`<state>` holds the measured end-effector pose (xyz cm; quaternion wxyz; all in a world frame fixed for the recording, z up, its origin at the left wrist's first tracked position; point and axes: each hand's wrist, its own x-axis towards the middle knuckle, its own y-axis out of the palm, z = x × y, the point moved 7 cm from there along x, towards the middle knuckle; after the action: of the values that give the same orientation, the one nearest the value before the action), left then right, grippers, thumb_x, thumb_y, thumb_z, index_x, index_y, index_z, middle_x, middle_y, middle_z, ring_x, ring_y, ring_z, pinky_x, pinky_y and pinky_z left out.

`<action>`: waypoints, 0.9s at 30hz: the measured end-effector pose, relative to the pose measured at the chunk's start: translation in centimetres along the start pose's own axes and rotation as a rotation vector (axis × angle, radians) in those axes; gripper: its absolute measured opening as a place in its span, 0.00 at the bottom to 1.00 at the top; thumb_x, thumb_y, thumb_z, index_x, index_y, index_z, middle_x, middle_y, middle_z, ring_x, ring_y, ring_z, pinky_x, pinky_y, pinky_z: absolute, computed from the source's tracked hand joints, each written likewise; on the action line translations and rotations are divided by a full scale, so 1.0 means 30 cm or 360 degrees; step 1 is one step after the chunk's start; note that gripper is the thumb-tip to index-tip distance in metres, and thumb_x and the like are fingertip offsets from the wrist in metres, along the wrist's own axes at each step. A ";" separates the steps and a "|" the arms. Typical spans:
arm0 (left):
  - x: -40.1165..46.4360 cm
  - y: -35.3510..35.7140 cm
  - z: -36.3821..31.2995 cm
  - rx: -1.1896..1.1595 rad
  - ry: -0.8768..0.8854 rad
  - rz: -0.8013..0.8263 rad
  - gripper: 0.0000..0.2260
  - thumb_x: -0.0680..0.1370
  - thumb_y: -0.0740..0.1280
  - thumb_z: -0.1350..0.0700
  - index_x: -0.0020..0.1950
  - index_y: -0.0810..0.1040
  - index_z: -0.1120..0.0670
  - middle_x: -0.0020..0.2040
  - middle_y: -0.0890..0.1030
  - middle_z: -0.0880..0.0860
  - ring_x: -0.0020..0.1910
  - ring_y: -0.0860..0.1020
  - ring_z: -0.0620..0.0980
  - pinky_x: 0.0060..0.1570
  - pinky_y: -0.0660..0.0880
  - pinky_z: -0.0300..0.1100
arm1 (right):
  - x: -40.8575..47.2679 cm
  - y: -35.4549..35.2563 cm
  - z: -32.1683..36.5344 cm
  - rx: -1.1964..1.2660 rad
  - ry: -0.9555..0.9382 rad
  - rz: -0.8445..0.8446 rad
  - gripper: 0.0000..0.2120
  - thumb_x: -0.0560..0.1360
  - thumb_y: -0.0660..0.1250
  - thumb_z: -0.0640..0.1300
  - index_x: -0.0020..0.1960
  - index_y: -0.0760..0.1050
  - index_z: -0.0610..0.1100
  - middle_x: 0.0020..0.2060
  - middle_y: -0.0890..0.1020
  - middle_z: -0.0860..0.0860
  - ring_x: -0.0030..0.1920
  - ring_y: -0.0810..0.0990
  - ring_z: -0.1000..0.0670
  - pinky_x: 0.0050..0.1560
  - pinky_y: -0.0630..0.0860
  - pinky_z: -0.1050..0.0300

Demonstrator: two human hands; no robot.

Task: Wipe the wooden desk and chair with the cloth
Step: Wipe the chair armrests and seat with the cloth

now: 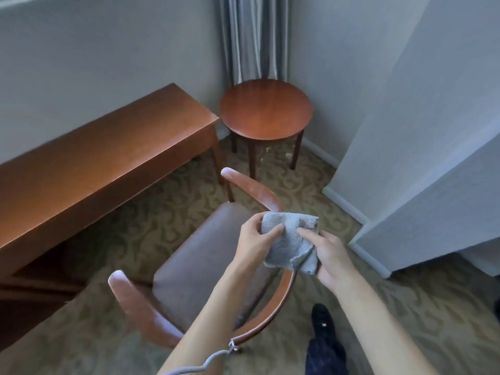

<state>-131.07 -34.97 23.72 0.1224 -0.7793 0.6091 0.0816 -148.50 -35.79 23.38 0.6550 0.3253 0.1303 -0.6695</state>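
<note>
Both hands held the grey cloth (290, 243) above the chair (205, 255) seat's rear right corner: left hand (254, 239) pinched its upper edge, right hand (328, 257) gripped its lower fold. Recommended: fold it flat before wiping. The wooden desk (94, 169) stood apart.

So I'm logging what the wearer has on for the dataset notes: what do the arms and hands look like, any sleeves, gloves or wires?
Both forearms are bare to the frame edge: no sleeves or gloves show. The left hand and right hand carry no visible rings or watch. A thin grey cable with a small clip runs by the left forearm.
</note>
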 end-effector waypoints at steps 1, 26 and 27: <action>0.011 0.011 0.000 -0.0016 -0.0003 -0.0121 0.10 0.76 0.75 0.56 0.57 0.84 0.51 0.52 0.87 0.49 0.53 0.85 0.46 0.56 0.82 0.47 | 0.044 0.007 0.021 -0.0075 -0.0007 0.0076 0.08 0.77 0.70 0.33 0.55 0.81 0.32 0.49 0.86 0.34 0.48 0.87 0.34 0.49 0.84 0.39; -0.018 0.217 0.705 0.0220 -0.0913 -0.0553 0.16 0.79 0.58 0.44 0.45 0.85 0.46 0.46 0.86 0.43 0.52 0.83 0.47 0.59 0.79 0.53 | 0.332 -0.003 -0.499 -0.3036 -0.1241 0.1699 0.11 0.75 0.63 0.46 0.45 0.84 0.46 0.41 0.86 0.47 0.45 0.81 0.42 0.54 0.71 0.48; -0.019 0.226 0.711 0.0222 -0.0888 -0.0557 0.18 0.80 0.56 0.44 0.45 0.85 0.45 0.45 0.86 0.43 0.52 0.83 0.47 0.58 0.79 0.52 | 0.366 -0.011 -0.484 -0.3104 -0.1386 0.1639 0.09 0.74 0.66 0.46 0.39 0.83 0.47 0.36 0.85 0.49 0.40 0.81 0.43 0.51 0.73 0.48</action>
<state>-137.31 -29.80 2.84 0.3497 -0.8094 0.4132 0.2277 -144.22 -35.72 5.69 0.8079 -0.5523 0.2054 0.0007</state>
